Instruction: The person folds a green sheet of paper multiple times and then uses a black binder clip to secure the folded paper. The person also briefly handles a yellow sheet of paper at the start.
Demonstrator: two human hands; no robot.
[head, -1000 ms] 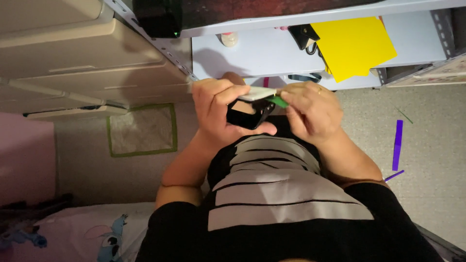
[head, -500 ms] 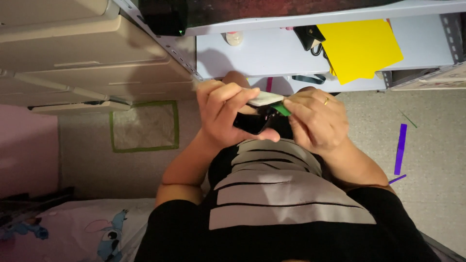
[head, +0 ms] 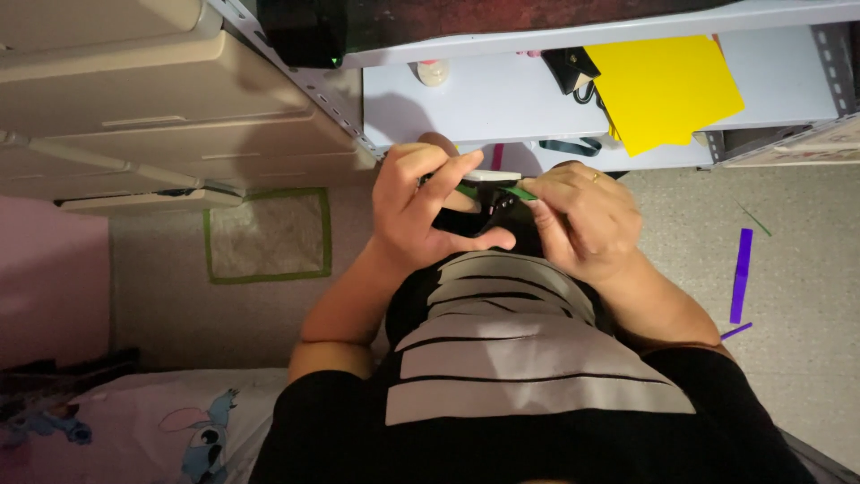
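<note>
- Hands: left hand clamped on black punch-like tool; right hand pinches green strip.
- Judgement: feed strip straight, keep tool steady.

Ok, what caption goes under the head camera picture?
Left hand and right hand hold a black stapler and green strip together.

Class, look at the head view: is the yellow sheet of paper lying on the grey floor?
No, the yellow sheet of paper lies on the pale shelf, above the grey floor.
</note>
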